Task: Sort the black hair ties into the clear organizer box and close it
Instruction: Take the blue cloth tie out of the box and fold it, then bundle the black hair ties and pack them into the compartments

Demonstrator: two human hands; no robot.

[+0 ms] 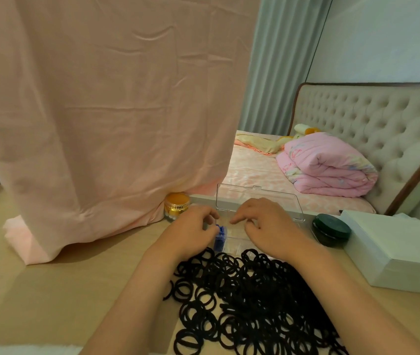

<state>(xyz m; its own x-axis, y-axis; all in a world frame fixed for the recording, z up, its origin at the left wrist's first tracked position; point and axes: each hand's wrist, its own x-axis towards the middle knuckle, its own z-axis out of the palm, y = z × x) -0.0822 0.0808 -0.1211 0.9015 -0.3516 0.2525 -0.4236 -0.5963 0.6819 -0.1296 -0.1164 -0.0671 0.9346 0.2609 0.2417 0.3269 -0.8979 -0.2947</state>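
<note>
The left hand (193, 231) curls its fingers at the left end of the clear organizer box (237, 243), seemingly steadying it, while the right hand (268, 224) hovers over the tray with bent fingers; whether it holds anything I cannot tell. The pile of black hair ties (250, 303) lies behind both hands, toward the person, between the forearms. The box, lid upright, runs left to right, with blue pieces (220, 235) at its left end.

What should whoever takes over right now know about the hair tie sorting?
Left grip: fingers curled at the left end of the box, beside the blue pieces; hold unclear.
Right grip: loosely curled over the box, nothing visible in it.
Lid stands open. Hair ties lie piled on the table before the box.
Done: none visibly sorted. Left: fill box, close lid.
</note>
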